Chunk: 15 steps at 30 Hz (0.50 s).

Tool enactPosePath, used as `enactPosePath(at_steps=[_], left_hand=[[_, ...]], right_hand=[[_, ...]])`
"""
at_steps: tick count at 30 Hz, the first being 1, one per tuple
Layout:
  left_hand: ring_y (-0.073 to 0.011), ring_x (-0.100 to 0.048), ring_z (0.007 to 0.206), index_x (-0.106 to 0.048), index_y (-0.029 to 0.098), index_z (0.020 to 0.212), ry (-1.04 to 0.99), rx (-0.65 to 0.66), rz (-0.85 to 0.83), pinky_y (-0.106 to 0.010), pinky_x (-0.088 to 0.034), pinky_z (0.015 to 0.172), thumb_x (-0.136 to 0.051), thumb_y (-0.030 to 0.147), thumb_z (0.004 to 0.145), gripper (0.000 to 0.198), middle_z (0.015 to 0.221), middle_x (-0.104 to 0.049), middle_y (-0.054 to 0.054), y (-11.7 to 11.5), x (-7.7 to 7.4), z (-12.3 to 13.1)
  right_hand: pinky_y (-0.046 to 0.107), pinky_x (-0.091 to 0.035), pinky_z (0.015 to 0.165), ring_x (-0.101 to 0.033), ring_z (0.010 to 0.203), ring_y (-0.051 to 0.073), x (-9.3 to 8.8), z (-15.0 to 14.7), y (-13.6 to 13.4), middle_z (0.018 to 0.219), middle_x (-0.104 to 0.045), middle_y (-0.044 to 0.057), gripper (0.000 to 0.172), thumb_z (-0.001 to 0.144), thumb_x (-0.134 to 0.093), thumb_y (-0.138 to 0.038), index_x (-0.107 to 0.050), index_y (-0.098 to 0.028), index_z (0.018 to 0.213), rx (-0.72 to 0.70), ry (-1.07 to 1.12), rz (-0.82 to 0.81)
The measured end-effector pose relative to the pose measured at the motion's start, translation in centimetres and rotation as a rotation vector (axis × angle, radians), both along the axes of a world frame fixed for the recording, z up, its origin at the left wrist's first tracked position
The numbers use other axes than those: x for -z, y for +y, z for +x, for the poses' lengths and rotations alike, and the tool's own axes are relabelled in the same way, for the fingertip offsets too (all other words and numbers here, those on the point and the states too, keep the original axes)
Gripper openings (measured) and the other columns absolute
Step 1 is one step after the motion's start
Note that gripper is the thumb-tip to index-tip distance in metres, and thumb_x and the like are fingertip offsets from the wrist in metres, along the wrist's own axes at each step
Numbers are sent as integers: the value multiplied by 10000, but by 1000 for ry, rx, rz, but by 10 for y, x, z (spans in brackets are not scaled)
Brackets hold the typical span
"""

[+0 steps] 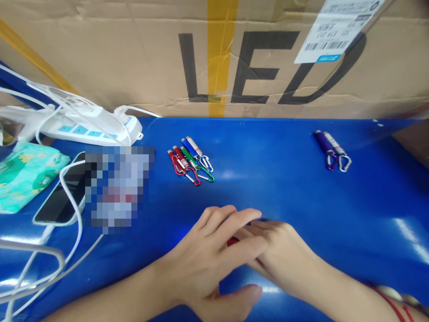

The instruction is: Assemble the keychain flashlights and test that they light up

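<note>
My left hand (214, 257) is low in the middle of the head view, back upward, fingers stretched and thumb apart. Its fingertips overlap my right hand (279, 246), whose fingers are curled and largely hidden. A small red patch (232, 241) shows between the two hands; what it belongs to is covered. Beyond the left hand lies a group of small keychain flashlights, among them a dark red one (180, 154), a green one (189, 157) and a blue one (191, 147), all with carabiner clips. Farther right lie a purple flashlight (322, 141) and a silver one (331, 142).
A large cardboard box (150, 58) stands along the back of the blue table (268, 179). At left are a white power strip (97, 123), a phone (63, 197), a green tissue pack (30, 174), a pixelated item (120, 188) and loose white cables (80, 223).
</note>
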<state>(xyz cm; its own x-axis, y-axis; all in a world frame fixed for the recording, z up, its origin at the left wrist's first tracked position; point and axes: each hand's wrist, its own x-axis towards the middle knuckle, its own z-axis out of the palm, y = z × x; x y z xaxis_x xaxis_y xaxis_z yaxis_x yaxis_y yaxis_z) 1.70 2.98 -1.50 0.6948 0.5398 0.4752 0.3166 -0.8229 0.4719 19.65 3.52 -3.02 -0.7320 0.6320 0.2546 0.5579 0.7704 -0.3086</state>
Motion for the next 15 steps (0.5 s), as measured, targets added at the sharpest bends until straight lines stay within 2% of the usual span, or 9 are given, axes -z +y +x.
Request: enactPosePath(at_steps=[4,8,10,15], left_hand=[[-283,-431,1059,-464,139,1184,24,8,-26,-409,-336,904,-483,273,814,394,1303,-419,-151,-1,2,0],[-262,-403,1105,-440,156,1229,7,-45,-124,-404,-308,954,-450,220,824,410,1314,-392,-124,-2,2,1],[-250,-397,1119,-443,166,1225,-21,-71,-193,-392,-307,957,-446,202,828,398,1310,-391,-108,-1,1,0],[-218,-399,1117,-505,180,1098,-77,-151,-342,-360,-327,941,-429,143,856,257,1259,-433,-78,0,-4,-1]], right_hand=[[264,-412,465,-612,568,149,0,0,0,743,-660,59,531,1011,-147,-344,-622,-127,916,-1,-27,-14],[252,-343,445,-580,518,133,-2,-1,1,648,-635,5,526,1013,-173,-347,-612,-191,768,-9,-8,-14],[264,-328,440,-568,479,136,-2,-1,1,598,-619,-2,545,1010,-167,-371,-593,-190,722,15,12,-10],[275,-334,456,-586,496,150,-2,0,0,601,-613,15,548,1002,-154,-422,-587,-152,802,27,-8,-43]])
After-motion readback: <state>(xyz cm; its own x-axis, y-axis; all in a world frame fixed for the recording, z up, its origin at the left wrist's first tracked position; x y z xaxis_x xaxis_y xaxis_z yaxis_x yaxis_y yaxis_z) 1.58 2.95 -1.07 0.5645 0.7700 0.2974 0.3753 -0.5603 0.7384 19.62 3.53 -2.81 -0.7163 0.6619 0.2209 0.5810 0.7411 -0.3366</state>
